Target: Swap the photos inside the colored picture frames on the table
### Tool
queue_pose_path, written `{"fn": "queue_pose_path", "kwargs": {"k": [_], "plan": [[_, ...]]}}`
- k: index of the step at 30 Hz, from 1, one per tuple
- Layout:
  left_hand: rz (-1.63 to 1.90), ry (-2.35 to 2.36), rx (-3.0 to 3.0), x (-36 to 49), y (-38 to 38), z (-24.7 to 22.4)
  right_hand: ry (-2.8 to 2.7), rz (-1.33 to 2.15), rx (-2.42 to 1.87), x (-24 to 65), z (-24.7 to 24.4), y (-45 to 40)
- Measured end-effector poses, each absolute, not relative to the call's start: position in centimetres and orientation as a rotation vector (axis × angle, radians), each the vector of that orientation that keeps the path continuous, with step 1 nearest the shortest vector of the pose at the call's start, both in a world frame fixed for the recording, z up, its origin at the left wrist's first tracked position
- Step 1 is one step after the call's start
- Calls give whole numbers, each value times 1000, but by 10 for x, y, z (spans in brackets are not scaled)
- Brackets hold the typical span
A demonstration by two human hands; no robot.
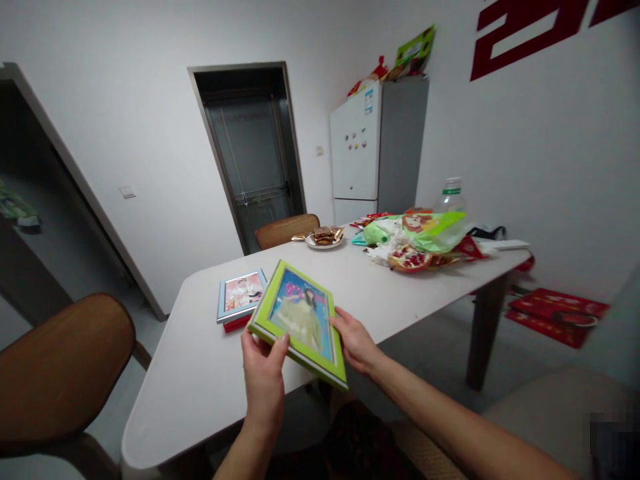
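A green picture frame [300, 320] with a figure in a pale dress is held tilted above the near edge of the white table [200, 400]. My left hand [265, 367] grips its lower left corner, thumb on the front. On its right side, my right hand [354, 340] is closed around the edge. Left of the green frame, a light blue picture frame [242, 295] lies on top of a red object [236, 325] on the table.
Farther back stands a plate of wrapped snacks [325, 238]. Green packaging [425, 230], an opened pomegranate [410, 258] and a clear bottle [452, 195] crowd the table's right end. Wooden chairs [65, 367] stand at the left and behind the table.
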State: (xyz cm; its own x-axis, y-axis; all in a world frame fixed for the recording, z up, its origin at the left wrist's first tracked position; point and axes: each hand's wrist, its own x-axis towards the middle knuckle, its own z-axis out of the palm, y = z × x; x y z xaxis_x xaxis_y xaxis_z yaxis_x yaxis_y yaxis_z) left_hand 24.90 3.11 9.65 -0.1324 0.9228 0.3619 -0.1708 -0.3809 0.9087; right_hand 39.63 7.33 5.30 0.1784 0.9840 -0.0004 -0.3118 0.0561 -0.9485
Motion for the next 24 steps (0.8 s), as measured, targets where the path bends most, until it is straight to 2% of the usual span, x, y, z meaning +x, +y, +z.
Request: {"fn": "queue_pose_path", "kwargs": {"k": [3,5,9,19,24], "plan": [[1421,953,1335,255,53,85,-1231,844,-1556,449,60,111],[1257,981,1389,267,66,69,-1268,741,-1702,478,64,138],[1150,1062,1442,299,90,35,-1333,509,-1916,507,65,182],[1059,1288,1591,309,127,26,-1552,227,-2171,514,40,220],[1147,1341,1464,278,135,23,-1783,71,-2037,457,59,217]]}}
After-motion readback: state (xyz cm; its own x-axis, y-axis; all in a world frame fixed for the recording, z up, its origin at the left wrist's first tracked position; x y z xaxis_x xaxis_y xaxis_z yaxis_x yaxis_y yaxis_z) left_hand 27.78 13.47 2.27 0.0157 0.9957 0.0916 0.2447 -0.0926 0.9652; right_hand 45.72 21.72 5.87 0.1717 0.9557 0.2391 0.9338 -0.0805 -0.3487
